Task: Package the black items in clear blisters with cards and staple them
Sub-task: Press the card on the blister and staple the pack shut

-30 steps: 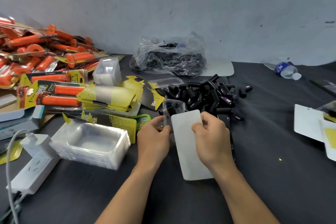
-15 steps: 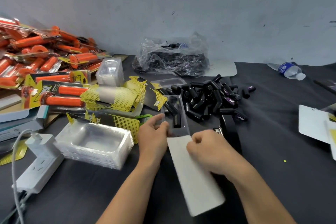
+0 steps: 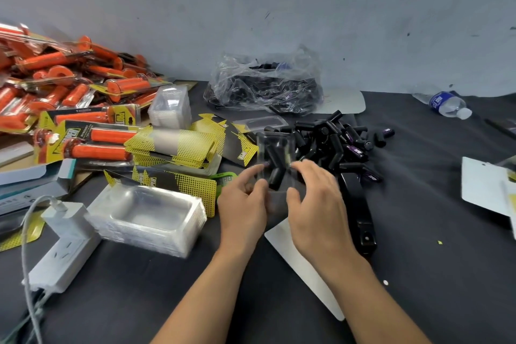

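The left hand (image 3: 243, 204) pinches the left edge of a clear blister (image 3: 275, 159) between forefinger and thumb. The right hand (image 3: 318, 204) curves its fingers at the blister's right edge; blur hides whether they grip it. The blister is between the two hands and has black items (image 3: 275, 176) inside it. A white card (image 3: 301, 268) lies under the right wrist, and a black stapler (image 3: 358, 212) is just beside that hand. A pile of loose black items (image 3: 337, 137) is beyond the fingertips. A stack of clear trays (image 3: 145, 218) sits left of the left hand.
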`<action>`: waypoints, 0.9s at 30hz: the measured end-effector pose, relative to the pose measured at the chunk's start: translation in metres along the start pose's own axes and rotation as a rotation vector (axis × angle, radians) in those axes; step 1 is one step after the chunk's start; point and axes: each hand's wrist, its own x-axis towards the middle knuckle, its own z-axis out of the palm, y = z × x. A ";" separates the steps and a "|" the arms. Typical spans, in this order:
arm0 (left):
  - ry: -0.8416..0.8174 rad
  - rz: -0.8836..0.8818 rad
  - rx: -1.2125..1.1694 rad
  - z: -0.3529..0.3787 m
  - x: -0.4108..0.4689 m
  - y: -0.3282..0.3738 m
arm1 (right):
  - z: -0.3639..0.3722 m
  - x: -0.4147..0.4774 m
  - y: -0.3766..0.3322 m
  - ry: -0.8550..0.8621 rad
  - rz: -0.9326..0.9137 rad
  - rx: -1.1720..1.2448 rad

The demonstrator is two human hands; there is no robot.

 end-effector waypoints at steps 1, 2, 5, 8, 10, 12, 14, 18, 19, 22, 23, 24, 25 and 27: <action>-0.050 0.025 0.009 0.001 -0.002 0.002 | 0.002 0.003 0.001 0.004 0.006 0.025; -0.094 0.041 0.015 0.002 -0.005 0.003 | 0.004 0.006 0.003 -0.010 0.017 0.031; -0.165 0.038 0.016 0.003 -0.007 0.003 | 0.006 0.012 0.013 -0.070 0.031 0.019; -0.169 0.017 0.039 0.003 -0.005 0.000 | 0.009 0.013 0.021 -0.071 0.024 -0.036; -0.184 -0.025 0.058 0.003 -0.005 -0.002 | 0.011 0.011 0.023 -0.064 0.042 -0.087; -0.169 -0.064 0.075 0.001 -0.004 -0.004 | 0.013 0.009 0.021 -0.068 0.084 -0.091; -0.110 -0.091 0.129 0.000 0.000 -0.008 | 0.012 0.007 0.015 -0.047 0.103 -0.052; -0.020 -0.079 0.279 0.002 0.003 -0.011 | 0.003 0.004 0.012 0.014 0.068 -0.004; -0.002 -0.076 0.312 0.002 0.002 -0.010 | -0.001 0.002 0.011 -0.024 0.090 -0.031; 0.052 -0.060 0.485 0.001 0.002 -0.008 | -0.016 -0.004 0.005 -0.239 0.190 -0.249; 0.066 -0.057 0.521 0.000 0.001 -0.006 | -0.021 -0.010 0.002 -0.317 0.194 -0.348; 0.070 -0.062 0.526 0.000 0.000 -0.005 | -0.025 -0.017 0.000 -0.382 0.186 -0.420; 0.069 -0.072 0.513 -0.001 0.000 -0.004 | -0.028 -0.024 -0.003 -0.444 0.168 -0.465; 0.065 -0.097 0.478 -0.001 -0.001 -0.003 | -0.032 -0.039 -0.007 -0.540 0.120 -0.538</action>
